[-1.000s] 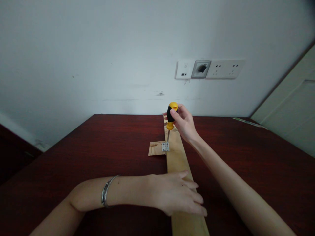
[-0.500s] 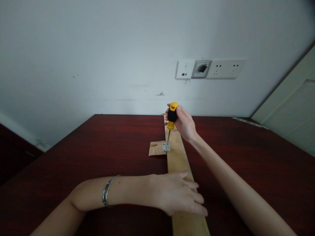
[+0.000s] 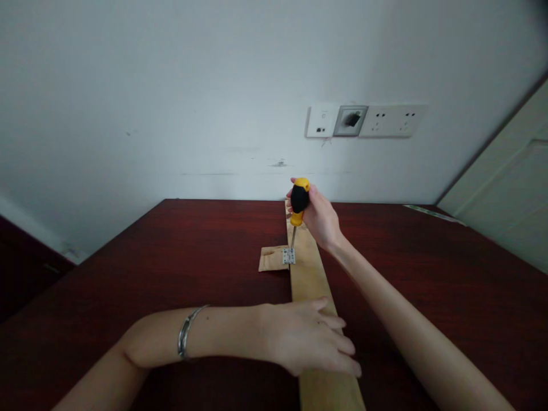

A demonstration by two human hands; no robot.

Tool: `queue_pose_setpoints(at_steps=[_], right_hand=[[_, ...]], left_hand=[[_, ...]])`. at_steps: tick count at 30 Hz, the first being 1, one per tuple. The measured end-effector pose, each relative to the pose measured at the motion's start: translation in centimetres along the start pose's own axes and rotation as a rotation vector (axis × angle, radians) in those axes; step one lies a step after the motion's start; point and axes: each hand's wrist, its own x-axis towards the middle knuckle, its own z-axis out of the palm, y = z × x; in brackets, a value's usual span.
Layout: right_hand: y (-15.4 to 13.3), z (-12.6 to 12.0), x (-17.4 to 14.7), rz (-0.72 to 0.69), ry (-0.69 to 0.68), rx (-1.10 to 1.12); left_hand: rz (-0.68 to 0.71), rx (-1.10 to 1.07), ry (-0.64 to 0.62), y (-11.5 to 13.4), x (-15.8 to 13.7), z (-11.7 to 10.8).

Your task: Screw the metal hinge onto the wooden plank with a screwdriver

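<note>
My right hand is closed around the yellow and black handle of a screwdriver. Its shaft points down, and the tip meets the right leaf of a small metal hinge. That hinge joins a long wooden board to a small wooden piece at its left; the screw under the tip is too small to make out. Across the nearer part of the board lies my left hand, palm down, fingers spread and hanging over its right edge.
The board lies on a dark red wooden table, running toward the white wall. Sockets with a black plug are on the wall at right. A pale strip lies at the table's back right, near a white door.
The screwdriver handle has turned slightly in my right hand, and the fingers have shifted a little with it. My left hand, the board and the hinge stay in place.
</note>
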Motion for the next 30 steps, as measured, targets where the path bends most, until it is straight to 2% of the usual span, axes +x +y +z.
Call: queue_pose_setpoints(at_steps=[5, 12, 17, 21, 26, 30], right_hand=[[0.0, -0.1, -0.1, -0.05, 0.032, -0.093], [-0.2, 0.3, -0.2, -0.069, -0.01, -0.123], [0.1, -0.1, 0.0, -0.019, -0.032, -0.033], [0.1, -0.1, -0.1, -0.025, -0.002, -0.043], [-0.2, 0.3, -0.2, -0.058, -0.001, -0.042], [-0.3, 0.3, -0.1, -0.023, -0.03, 0.026]], left_hand=[[0.006, -0.004, 0.022, -0.1, 0.0, 0.3], [0.013, -0.006, 0.023, 0.0, 0.0, -0.2], [0.002, -0.004, -0.022, 0.1, 0.1, -0.7], [-0.001, 0.003, -0.049, 0.1, 0.1, -0.7], [0.007, 0.007, -0.002, 0.0, 0.0, -0.2], [0.016, 0.013, 0.009, 0.0, 0.0, -0.3]])
